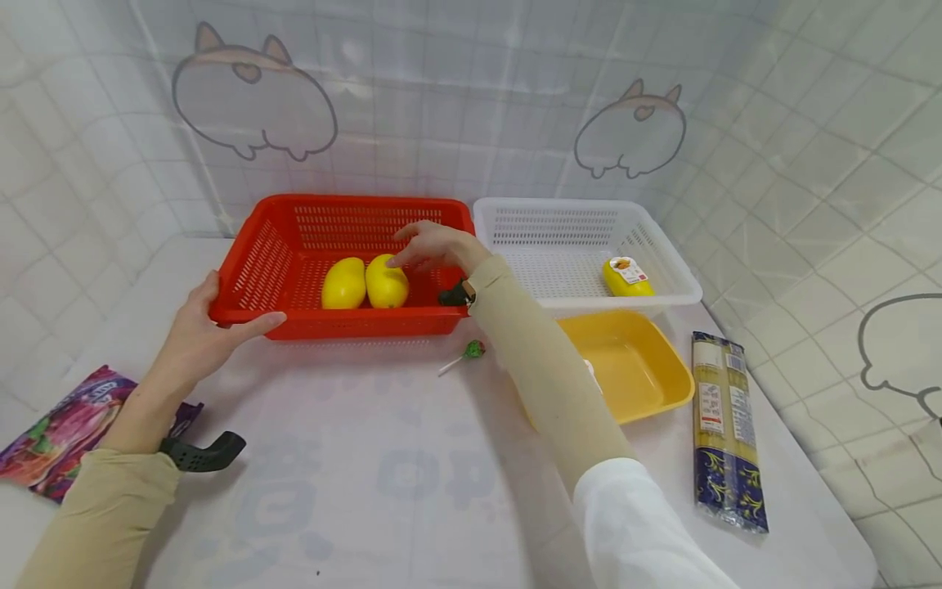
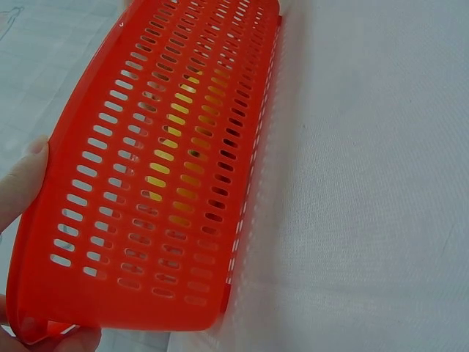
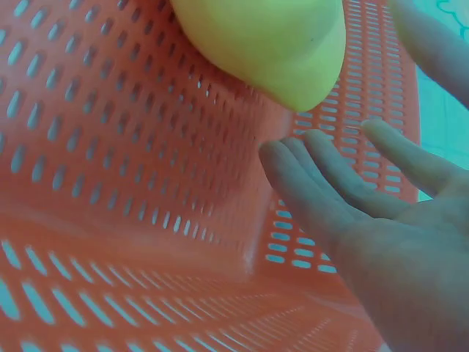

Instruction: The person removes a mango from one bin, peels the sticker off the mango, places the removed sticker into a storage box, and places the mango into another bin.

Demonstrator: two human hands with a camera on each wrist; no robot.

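Observation:
A red perforated basket [image 1: 368, 324] stands at the back left of the table, with two yellow mangoes [image 1: 343, 284] side by side in it. My left hand [image 1: 193, 337] grips the basket's front left corner, thumb along the front rim; in the left wrist view, the thumb [image 2: 26, 183] and fingertips show at that rim. Over the inside of the basket is my right hand [image 1: 436, 245], fingers spread beside the right-hand mango [image 1: 387, 286]. The right wrist view has the open palm and fingers [image 3: 315, 183] just below a mango [image 3: 271, 44], with a gap between.
Right of the red basket stands a white basket [image 1: 581, 304] holding a yellow fruit with a label [image 1: 627, 276]. In front are a yellow tray [image 1: 625, 368], partly behind my right arm, and a lollipop [image 1: 473, 349]. Pasta packs [image 1: 724, 425] lie right, a purple-pink bag [image 1: 66, 433] left.

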